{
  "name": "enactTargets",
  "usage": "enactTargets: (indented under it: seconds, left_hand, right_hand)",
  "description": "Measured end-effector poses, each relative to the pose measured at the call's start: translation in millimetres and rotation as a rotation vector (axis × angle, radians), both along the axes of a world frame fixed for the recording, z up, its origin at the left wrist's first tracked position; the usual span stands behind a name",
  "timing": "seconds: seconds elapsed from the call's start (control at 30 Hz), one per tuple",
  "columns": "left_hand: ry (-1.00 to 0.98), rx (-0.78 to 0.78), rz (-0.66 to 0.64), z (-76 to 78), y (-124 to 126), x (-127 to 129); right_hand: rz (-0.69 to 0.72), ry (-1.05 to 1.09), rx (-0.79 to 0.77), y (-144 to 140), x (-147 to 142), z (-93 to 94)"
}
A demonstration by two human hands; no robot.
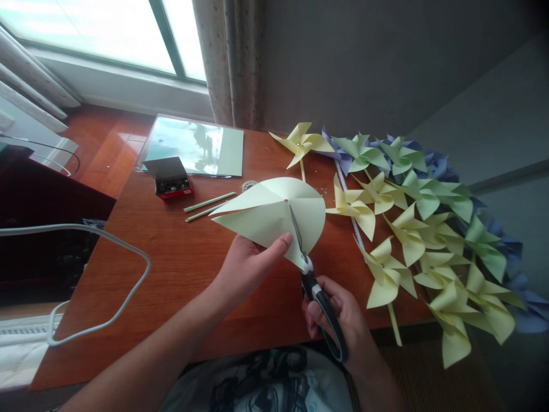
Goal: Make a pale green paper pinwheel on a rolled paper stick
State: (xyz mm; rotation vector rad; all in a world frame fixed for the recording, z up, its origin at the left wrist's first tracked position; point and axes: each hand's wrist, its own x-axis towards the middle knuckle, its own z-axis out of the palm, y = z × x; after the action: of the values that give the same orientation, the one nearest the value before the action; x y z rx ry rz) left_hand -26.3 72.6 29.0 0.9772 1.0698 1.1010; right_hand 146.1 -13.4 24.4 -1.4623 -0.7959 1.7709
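Note:
A pale yellow-green sheet of paper is pinched in my left hand, thumb on top and fingers underneath. One slit runs in from its left corner towards the middle, and the sheet bows upward. My right hand is closed round the dark handles of a pair of scissors. The scissor blades lie along the paper's near right part, their tips close to the sheet's centre. Paper partly hides the lower blade. Just right of the sheet lies a yellow paper pinwheel.
Many yellow, green and purple pinwheels cover the table's right side. An open red box of small dark pieces, two rolled paper sticks, a tape roll and a glossy packet of paper lie beyond. A white cable loops at left.

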Motion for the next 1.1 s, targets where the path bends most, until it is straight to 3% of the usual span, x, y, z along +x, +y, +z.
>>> enactTargets:
  seconds: [0.2,0.5,0.77,1.1]
  left_hand:
    - [-0.007,-0.017,-0.023,0.0,0.3,-1.8]
    - [-0.121,-0.016,0.055,-9.4,4.0,-8.3]
    - [-0.051,-0.032,0.05,-2.0,2.7,-4.5]
    - [-0.047,-0.027,0.032,-4.3,1.4,-4.4]
  right_hand:
    - [-0.002,-0.018,-0.01,-0.3,-0.3,-0.2]
    - [0.02,0.031,0.016,-2.0,-2.8,-2.5]
    - [0.019,0.045,0.015,-1.2,-3.1,-3.9]
    - [0.016,0.051,0.013,-0.7,-1.2,-6.0]
